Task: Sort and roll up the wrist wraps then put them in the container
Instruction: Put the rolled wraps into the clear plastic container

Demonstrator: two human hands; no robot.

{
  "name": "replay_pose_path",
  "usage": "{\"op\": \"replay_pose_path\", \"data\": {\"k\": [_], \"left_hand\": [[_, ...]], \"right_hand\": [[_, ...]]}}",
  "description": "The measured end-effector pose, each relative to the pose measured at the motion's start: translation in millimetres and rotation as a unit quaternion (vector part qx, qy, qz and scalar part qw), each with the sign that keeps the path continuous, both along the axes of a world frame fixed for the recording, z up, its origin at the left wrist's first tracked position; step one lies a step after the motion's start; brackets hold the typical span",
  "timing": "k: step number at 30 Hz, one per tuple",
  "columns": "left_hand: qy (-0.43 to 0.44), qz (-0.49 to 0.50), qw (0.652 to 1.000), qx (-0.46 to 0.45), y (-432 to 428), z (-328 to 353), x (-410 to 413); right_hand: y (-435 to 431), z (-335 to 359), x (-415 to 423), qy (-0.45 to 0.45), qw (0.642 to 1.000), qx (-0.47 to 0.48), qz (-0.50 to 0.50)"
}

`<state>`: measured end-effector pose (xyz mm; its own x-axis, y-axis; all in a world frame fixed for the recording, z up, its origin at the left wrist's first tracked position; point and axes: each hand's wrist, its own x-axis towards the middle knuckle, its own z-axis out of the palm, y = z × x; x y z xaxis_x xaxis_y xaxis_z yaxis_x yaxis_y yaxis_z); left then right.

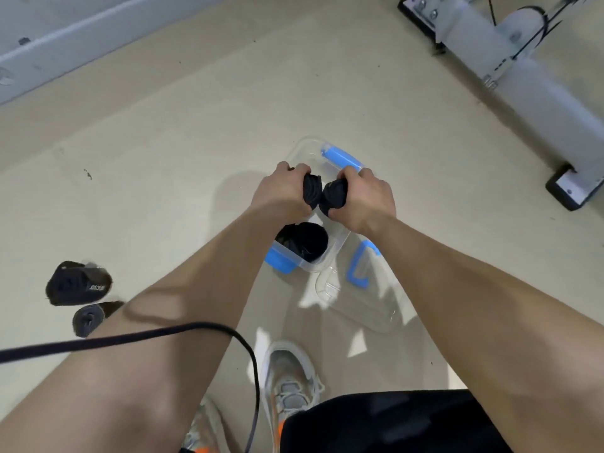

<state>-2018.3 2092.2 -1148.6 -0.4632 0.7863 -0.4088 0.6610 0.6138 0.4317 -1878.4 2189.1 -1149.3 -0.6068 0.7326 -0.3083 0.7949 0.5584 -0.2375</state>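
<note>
both hands (322,194) each grip 1 rolled black wrap (324,193) over the clear container (305,152)

Container (302,148) is recorded as clear, glossy, smooth plastic; its clips (341,158) as blue matt plastic. Lid (376,308): same clear glossy plastic. Rolled wraps (322,192) and loose wraps (76,282): black matt cloth. Floor (196,109): smooth, faint sheen. Machine frame (539,93): grey painted metal.

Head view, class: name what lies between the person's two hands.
A black rolled wrap in the left hand touches another wrap in the right hand, over the clear container; the head view shows it.
</note>
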Motion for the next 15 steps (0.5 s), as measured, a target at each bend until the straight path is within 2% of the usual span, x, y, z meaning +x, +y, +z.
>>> {"op": "replay_pose_path", "data": {"k": [4,8,11,15], "left_hand": [[0.068,-0.01,0.998,0.001,9,-18,9],[0.127,-0.063,0.989,0.038,5,-33,7],[0.132,-0.075,0.987,0.059,3,-40,6],[0.192,-0.102,0.976,0.016,9,-40,16]], "right_hand": [[4,-17,-4,-0.02,0.999,0.023,0.022],[3,-22,-2,-0.053,0.996,0.052,0.05],[-1,-22,-1,-0.088,0.99,0.08,0.078],[-4,-24,1,-0.114,0.988,0.062,0.084]]}}
